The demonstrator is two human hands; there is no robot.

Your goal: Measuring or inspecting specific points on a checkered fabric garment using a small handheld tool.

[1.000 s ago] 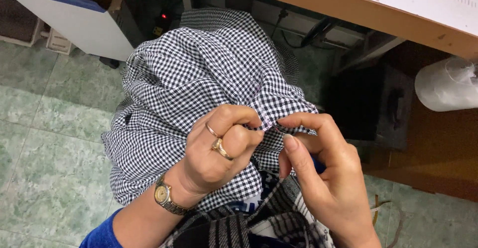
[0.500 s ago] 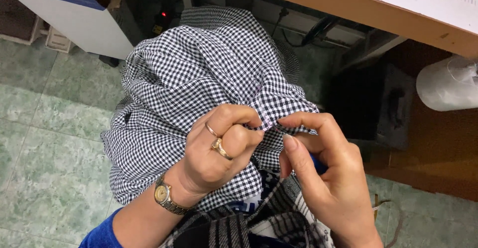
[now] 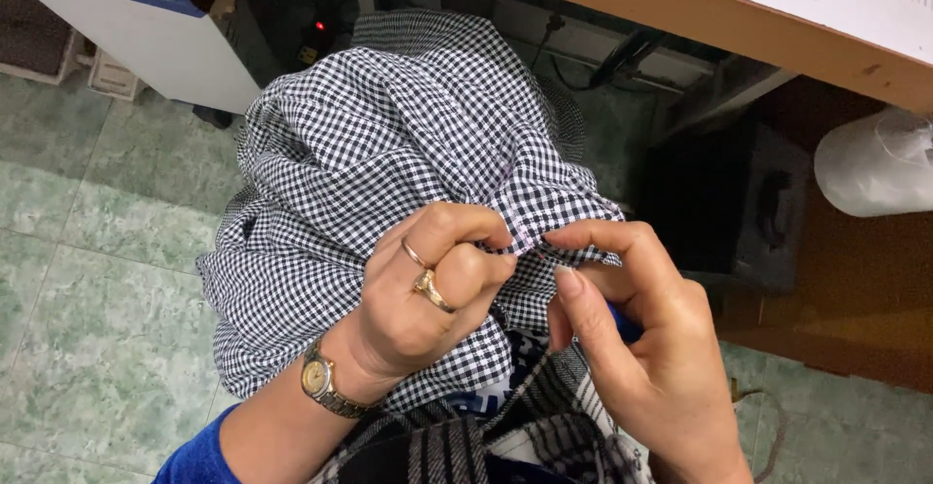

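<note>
Green tiled floor; bunched black-white gingham fabric

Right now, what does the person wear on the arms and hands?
The left hand has two gold-coloured rings on its fingers. A gold-and-silver wristwatch with a metal band and a round pale dial is on the left wrist, and a blue sleeve covers that forearm lower down. The right hand is bare, with no ring visible; its wrist is out of frame.
</note>
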